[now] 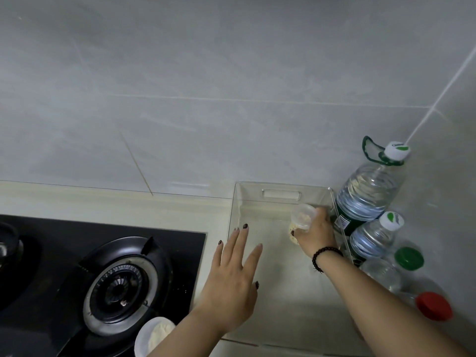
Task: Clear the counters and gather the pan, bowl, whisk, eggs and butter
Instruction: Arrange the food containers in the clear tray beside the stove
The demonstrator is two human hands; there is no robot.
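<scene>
**Small jar going into the clear bin**

Nearest the lens: two bare forearms, reaching forward from the bottom edge. Right hand [315, 234], beaded bracelet [325, 256] at the wrist, wrapped around a small clear lidded jar [302, 217] with pale crumbly contents, held inside the clear plastic bin [280, 194] near its right wall; whether touching the floor of the bin, cannot tell. Probably light and rigid, smooth-sided and a little slippery, so best taken around the body below the lid, as now. Left hand [235, 275] flat with fingers spread, holding nothing, over the bin's left rim. Outward: water bottles [367, 194] and capped containers crowded just right of the bin; gas burner [119, 284] on the black hob to the left; white bowl of pale powder [154, 336] at the hob's near edge. No pan, whisk, eggs or butter in view.
</scene>
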